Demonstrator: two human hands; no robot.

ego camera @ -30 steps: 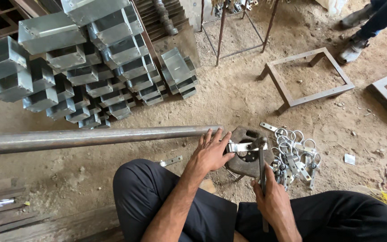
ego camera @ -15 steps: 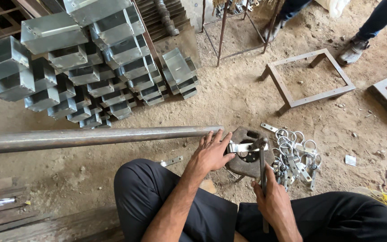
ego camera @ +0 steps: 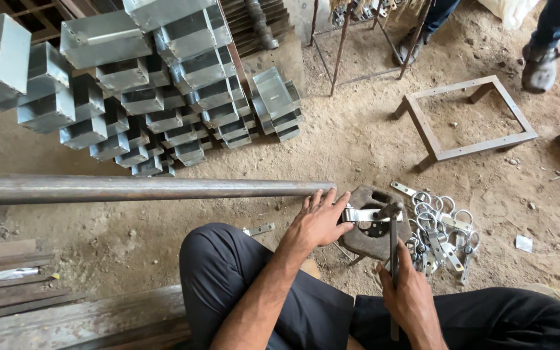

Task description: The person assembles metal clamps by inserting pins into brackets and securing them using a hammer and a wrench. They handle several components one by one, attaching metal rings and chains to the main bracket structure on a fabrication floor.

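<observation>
Person seated on dirt floor, knees apart in dark trousers, working low between the legs.

Left hand (ego camera: 322, 220): fingers spread mostly flat, thumb and fingertips pinching the left end of a small bright flat metal clamp strip (ego camera: 361, 214), pinning it on top of a heavy dark rounded iron block (ego camera: 372, 228) that sits on the ground. Hand also lies just beside the end of a long grey-brown steel pipe (ego camera: 144, 188) that runs in horizontally from the left edge; fingertips look to be touching the pipe end, but can't confirm from this angle.

Right hand (ego camera: 409, 295): closed in a full fist around the thin straight handle of a metal hammer (ego camera: 394, 249). Handle runs near vertical in frame, head is at the top, resting on or just above the strip's right end over the block.

Strip is on the block, between the two hands, directly in front of the person.

Just right of the block, touching it or nearly: a loose pile of shiny metal ring clamps with flat tails (ego camera: 441, 231) on the dirt.

Further out: big stack of galvanised open sheet-metal boxes (ego camera: 144, 84) at upper left, well apart from the work. A square rusty angle-iron frame (ego camera: 468, 116) lies on the ground upper right. Another person's legs and shoes (ego camera: 539, 58) at top right edge. Weathered planks (ego camera: 46, 311) at bottom left.
</observation>
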